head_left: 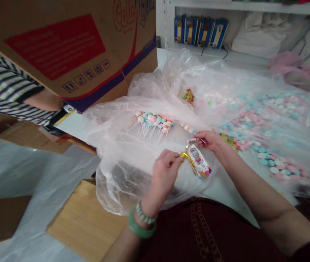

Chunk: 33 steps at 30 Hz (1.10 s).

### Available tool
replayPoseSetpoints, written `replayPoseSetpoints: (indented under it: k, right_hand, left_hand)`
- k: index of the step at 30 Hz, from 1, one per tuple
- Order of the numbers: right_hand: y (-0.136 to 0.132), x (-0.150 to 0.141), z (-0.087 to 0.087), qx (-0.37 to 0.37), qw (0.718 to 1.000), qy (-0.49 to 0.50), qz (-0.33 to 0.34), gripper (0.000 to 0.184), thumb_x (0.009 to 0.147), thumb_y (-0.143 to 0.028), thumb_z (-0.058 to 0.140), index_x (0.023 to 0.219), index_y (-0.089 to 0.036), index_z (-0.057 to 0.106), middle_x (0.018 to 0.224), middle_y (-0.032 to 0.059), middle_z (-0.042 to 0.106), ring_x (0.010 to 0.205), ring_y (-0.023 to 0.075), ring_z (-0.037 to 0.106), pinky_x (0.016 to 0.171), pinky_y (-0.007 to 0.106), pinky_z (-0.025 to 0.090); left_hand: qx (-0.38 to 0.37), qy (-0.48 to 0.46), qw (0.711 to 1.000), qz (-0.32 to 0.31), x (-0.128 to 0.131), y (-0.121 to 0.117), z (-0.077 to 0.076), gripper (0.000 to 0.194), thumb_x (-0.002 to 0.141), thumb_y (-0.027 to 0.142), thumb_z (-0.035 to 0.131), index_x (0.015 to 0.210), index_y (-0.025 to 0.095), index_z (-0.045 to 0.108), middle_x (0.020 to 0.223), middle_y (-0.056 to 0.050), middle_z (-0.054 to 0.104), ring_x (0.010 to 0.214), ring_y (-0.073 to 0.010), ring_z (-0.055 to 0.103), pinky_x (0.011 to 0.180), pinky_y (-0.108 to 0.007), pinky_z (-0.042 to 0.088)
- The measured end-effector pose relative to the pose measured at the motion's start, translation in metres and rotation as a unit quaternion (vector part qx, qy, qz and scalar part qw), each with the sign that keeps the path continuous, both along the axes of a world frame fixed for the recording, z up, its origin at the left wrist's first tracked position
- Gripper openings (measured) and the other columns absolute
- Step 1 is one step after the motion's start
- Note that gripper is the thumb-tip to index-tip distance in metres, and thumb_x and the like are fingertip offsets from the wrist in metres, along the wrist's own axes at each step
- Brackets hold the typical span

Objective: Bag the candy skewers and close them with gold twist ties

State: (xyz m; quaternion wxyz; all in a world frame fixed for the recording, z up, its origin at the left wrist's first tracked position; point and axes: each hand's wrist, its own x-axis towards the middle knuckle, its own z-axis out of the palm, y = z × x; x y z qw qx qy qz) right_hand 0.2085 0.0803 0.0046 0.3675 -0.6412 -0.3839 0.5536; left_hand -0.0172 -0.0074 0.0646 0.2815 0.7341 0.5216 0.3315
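Close to the near edge of the tabletop (75, 127), the gold ties (189, 158) spread across the pouch (198, 157); because they look bunched and crossed, a tug on one could drag out others or shift the pouch. The skewer (189, 128) is held by its thin stick, so a twist or loose pinch might let it roll or drop. Slack plastic (124, 149), spilling past the near left corner, could catch on a sleeve and slide, carrying the lollies (152, 119) with it.

The left hand (165, 171) comes from the near edge, wrist raised, its grip apparently pinched on the ends of the ties; how many is hidden. The right hand (209, 140) reaches in from the near right, palm turned inward, grip clamped on the skewer's stick, sweets pointing toward the far left corner
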Motion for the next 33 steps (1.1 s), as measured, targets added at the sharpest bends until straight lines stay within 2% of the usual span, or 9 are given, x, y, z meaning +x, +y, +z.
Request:
replayPoseSetpoints:
  k: [2,5,8,12,15,18,26,30,33]
  right_hand:
    - [-0.016,0.007,-0.001,-0.020,1.000,-0.009,0.005,0.009,0.068,-0.020,0.062,0.067,-0.016,0.054,0.053,-0.0028,0.051,0.043,0.0088,0.043,0.043,0.022,0.033]
    - [-0.044,0.009,-0.011,-0.028,0.997,-0.065,-0.019,0.008,0.069,-0.022,0.058,0.065,-0.019,0.051,0.051,-0.0048,0.048,0.045,0.0091,0.041,0.044,0.021,0.028]
    - [-0.069,0.002,-0.022,-0.026,0.989,-0.133,-0.053,0.014,0.069,-0.027,0.060,0.061,-0.019,0.051,0.053,-0.0037,0.048,0.053,0.0117,0.044,0.050,0.023,0.028]
    - [-0.087,-0.011,-0.022,-0.042,0.949,-0.314,0.007,0.029,0.070,-0.045,0.066,0.084,-0.020,0.064,0.078,0.0033,0.065,0.075,0.0197,0.058,0.061,0.026,0.033]
    - [-0.088,-0.016,-0.017,-0.064,0.900,-0.425,0.074,0.037,0.077,-0.052,0.058,0.097,-0.022,0.064,0.089,0.0076,0.068,0.081,0.0229,0.061,0.063,0.028,0.035]
    - [-0.084,-0.012,-0.016,-0.079,0.887,-0.441,0.107,0.033,0.081,-0.050,0.052,0.088,-0.021,0.066,0.083,0.0076,0.068,0.077,0.0216,0.060,0.059,0.027,0.032]
    - [-0.089,0.007,-0.035,0.047,0.929,-0.367,0.016,0.029,0.080,-0.039,0.049,0.062,-0.019,0.058,0.057,-0.0025,0.049,0.061,0.0139,0.048,0.054,0.025,0.024]
    - [-0.093,0.010,-0.044,0.117,0.947,-0.297,-0.045,0.029,0.078,-0.041,0.053,0.059,-0.019,0.053,0.055,-0.0040,0.043,0.058,0.0131,0.044,0.054,0.025,0.026]
    - [-0.093,0.009,-0.039,0.122,0.964,-0.221,-0.079,0.028,0.073,-0.039,0.058,0.056,-0.019,0.048,0.055,-0.0043,0.042,0.056,0.0122,0.040,0.052,0.024,0.027]
  left_hand:
    - [0.005,0.091,0.989,-0.120,0.036,0.004,-0.020,0.019,0.088,0.023,0.051,0.083,0.018,0.068,0.087,-0.007,0.066,0.085,-0.0186,0.061,0.077,-0.030,0.047]
    - [0.083,0.234,0.947,-0.203,0.062,0.004,-0.052,0.029,0.088,0.020,0.049,0.115,0.019,0.062,0.128,-0.012,0.058,0.122,-0.0289,0.049,0.102,-0.049,0.036]
    - [0.092,0.324,0.925,-0.176,0.060,0.003,-0.076,0.046,0.090,0.029,0.047,0.135,0.017,0.046,0.146,-0.013,0.042,0.137,-0.0327,0.031,0.110,-0.060,0.019]
    - [0.080,0.369,0.916,-0.133,0.043,0.007,-0.092,0.052,0.094,0.038,0.037,0.142,0.015,0.038,0.150,-0.013,0.037,0.138,-0.0314,0.030,0.112,-0.057,0.020]
    - [0.092,0.378,0.912,-0.131,0.033,0.015,-0.094,0.049,0.096,0.036,0.031,0.140,0.015,0.041,0.148,-0.012,0.040,0.139,-0.0294,0.030,0.113,-0.054,0.020]
    - [0.099,0.384,0.910,-0.121,0.027,0.021,-0.093,0.046,0.096,0.032,0.031,0.136,0.016,0.047,0.145,-0.011,0.045,0.137,-0.0308,0.032,0.113,-0.055,0.018]
    - [0.119,0.313,0.940,-0.068,0.022,0.020,-0.079,0.046,0.091,0.024,0.043,0.136,0.013,0.045,0.141,-0.016,0.047,0.134,-0.0325,0.036,0.112,-0.056,0.021]
    - [0.099,0.162,0.981,-0.031,0.028,0.019,-0.069,0.032,0.089,0.024,0.049,0.117,0.017,0.061,0.127,-0.015,0.058,0.117,-0.0284,0.052,0.099,-0.044,0.040]
    - [-0.014,0.011,1.000,0.003,0.038,0.019,-0.065,0.016,0.084,0.025,0.056,0.092,0.020,0.069,0.096,-0.008,0.066,0.089,-0.0212,0.060,0.082,-0.034,0.047]
